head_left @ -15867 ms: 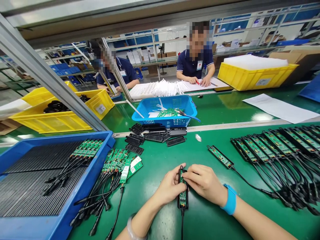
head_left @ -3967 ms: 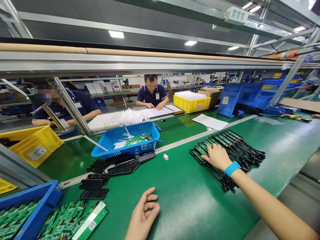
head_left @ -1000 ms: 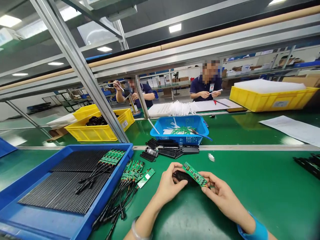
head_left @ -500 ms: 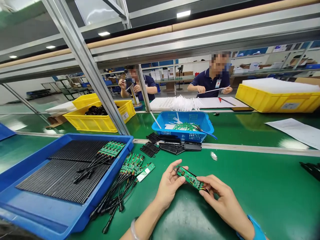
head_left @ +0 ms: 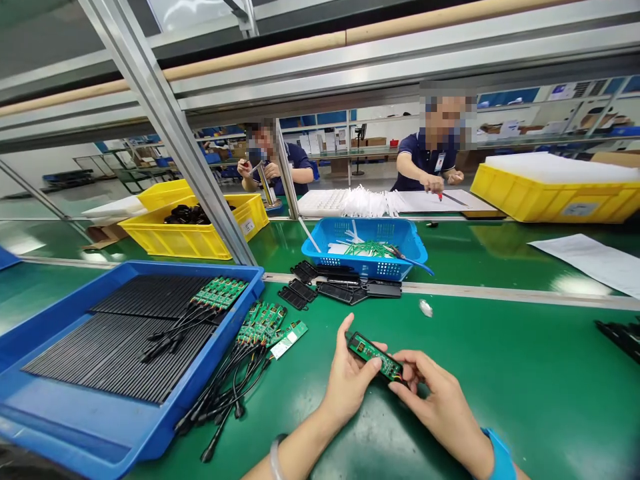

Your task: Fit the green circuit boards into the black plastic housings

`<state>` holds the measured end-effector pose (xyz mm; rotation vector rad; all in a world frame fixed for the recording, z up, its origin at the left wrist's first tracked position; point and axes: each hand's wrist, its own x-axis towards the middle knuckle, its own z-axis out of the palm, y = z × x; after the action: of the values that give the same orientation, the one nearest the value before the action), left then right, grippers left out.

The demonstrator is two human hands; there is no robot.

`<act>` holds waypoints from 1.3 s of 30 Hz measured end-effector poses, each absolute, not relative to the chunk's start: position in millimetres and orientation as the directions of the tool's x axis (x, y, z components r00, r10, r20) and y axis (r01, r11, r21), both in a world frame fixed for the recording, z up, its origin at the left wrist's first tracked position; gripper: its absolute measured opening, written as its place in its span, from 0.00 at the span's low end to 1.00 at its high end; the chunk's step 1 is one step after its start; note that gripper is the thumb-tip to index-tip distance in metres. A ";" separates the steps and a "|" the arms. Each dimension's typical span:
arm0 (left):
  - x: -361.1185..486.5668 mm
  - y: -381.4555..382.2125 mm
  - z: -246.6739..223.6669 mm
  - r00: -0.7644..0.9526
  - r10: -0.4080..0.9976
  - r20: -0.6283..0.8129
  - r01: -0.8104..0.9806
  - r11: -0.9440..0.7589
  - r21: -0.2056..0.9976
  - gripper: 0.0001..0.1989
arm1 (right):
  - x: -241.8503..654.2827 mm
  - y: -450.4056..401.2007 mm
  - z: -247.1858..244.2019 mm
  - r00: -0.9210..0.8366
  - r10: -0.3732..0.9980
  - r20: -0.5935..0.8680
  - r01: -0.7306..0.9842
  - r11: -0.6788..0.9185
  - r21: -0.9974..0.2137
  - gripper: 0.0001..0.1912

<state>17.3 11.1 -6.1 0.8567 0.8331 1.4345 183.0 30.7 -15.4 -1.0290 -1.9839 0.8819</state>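
Head view: has green circuit board (head_left: pixel 380 353) right of lower ctr, seated in black case (head_left: pixel 399 365), held just above bench (head_left: pixel 500 367) & slanting down to the right. Grips case w/ L hand (head_left: pixel 347 381), closed round far end, fingers mostly hidden behind, thumb pressed on board face. Grips near end w/ R hand (head_left: pixel 440 392), closed in a pinch beside red & yellow wires. Wears pale bangle (head_left: pixel 275 460) on L wrist, blue band (head_left: pixel 500 455) on R. Shows small digit display (head_left: pixel 361 347) near upper left end of board. See blue tray (head_left: pixel 80 413) lower left, w/ black strips (head_left: pixel 125 360) & a few wired boards (head_left: pixel 220 292) on top; just right of it, see loose pile of boards (head_left: pixel 261 322) w/ black cables (head_left: pixel 220 393). Note empty-looking black case parts (head_left: pixel 345 292) nr ctr, in front of blue basket (head_left: pixel 310 250) w/ green ties (head_left: pixel 373 249) & white strips inside. Spot small clear-white scrap (head_left: pixel 425 308) right of those, yellow bin (head_left: pixel 530 193) upper right, another yellow bin (head_left: pixel 175 240) left. See person (head_left: pixel 425 163) upper right, arm out over white board; second person (head_left: pixel 297 163) upper ctr, partly behind post.
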 end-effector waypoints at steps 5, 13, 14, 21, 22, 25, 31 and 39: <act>20.7 8.9 -6.3 -0.021 0.999 -0.028 -0.497 0.014 0.868 0.48 | 175.7 33.8 -12.3 -0.530 0.845 -0.070 0.240 0.071 -0.968 0.20; 23.2 6.6 -5.3 -0.017 0.991 -0.130 -0.521 0.102 0.848 0.49 | 167.7 30.0 -22.0 -0.558 0.816 -0.150 0.245 -0.011 -0.969 0.24; 23.4 7.2 -5.4 -0.020 0.992 -0.128 -0.518 0.099 0.850 0.49 | 167.3 29.7 -22.7 -0.552 0.820 -0.150 0.249 -0.009 -0.968 0.24; 18.1 13.1 -3.4 -0.144 0.981 -0.132 -0.496 0.044 0.867 0.38 | 178.3 34.8 -9.9 -0.535 0.828 -0.168 0.412 0.082 -0.908 0.15; 16.9 13.3 -2.5 -0.154 0.980 -0.125 -0.486 0.035 0.873 0.37 | 180.4 35.5 -8.1 -0.520 0.841 -0.151 0.448 0.118 -0.886 0.13; 14.6 13.0 0.2 -0.155 0.982 -0.104 -0.478 0.017 0.878 0.38 | 183.2 36.4 -6.0 -0.475 0.878 -0.060 0.479 0.201 -0.855 0.19; 14.5 11.9 2.3 -0.156 0.986 -0.062 -0.455 -0.016 0.891 0.40 | 179.3 34.4 -10.5 -0.452 0.891 0.026 0.417 0.237 -0.878 0.20; 15.0 8.0 7.3 -0.130 0.991 -0.041 -0.450 -0.022 0.893 0.42 | 180.6 32.8 -4.4 -0.541 0.840 -0.036 0.361 0.193 -0.913 0.24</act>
<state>15.0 8.0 7.3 0.7815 0.9537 1.4851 180.6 32.8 -4.4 -1.1188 -1.9947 1.3223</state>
